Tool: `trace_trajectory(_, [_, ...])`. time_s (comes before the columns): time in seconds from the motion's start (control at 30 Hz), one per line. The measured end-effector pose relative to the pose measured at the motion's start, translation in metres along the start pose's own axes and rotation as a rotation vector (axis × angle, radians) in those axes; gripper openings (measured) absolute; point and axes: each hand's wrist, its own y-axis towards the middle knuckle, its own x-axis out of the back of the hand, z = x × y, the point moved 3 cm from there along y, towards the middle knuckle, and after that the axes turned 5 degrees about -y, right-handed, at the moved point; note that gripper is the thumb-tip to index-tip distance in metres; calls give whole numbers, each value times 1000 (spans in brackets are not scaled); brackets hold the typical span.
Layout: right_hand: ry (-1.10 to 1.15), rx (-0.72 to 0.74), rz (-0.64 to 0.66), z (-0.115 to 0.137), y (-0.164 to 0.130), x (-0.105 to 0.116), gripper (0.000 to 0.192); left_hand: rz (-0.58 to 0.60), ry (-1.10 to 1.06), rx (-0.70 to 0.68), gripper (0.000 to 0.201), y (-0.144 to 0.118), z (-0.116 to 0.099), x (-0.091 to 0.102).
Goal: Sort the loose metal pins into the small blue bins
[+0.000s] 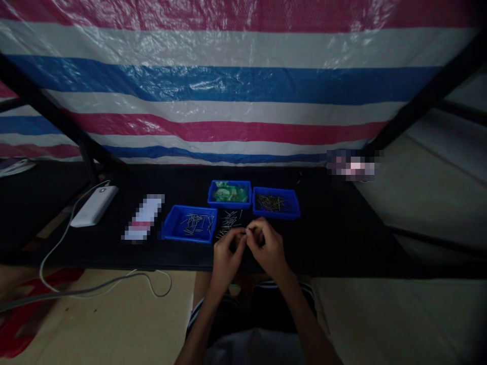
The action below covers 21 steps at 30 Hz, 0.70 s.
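Note:
My left hand [225,253] and my right hand [266,246] meet over the front edge of the black table [335,243], fingertips pinched together on a small thin metal pin [247,230]. Just beyond them lies a loose heap of metal pins [229,221] on the table. Left of the heap stands a blue tray with pins [190,223]. Behind are a blue tray with green pieces [230,193] and another blue tray with dark pins [276,203].
A white power bank [95,205] with a white cable [68,263] lies at the table's left, next to a blurred flat item [143,218]. A striped tarp [236,81] hangs behind. Black frame poles [57,119] slant at both sides.

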Motion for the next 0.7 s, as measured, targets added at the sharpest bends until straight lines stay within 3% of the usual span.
trace_trajectory(0.23, [57, -35, -21, -9, -16, 1, 10, 2, 88, -60, 15, 0, -2, -2])
trace_trajectory(0.53, [66, -71, 65, -9, -21, 2, 6, 20, 108, -130, 12, -1, -2, -2])
trace_trajectory(0.7, [119, -120, 89, -12, -22, 1, 14, 17, 112, -196, 16, -4, 0, -3])
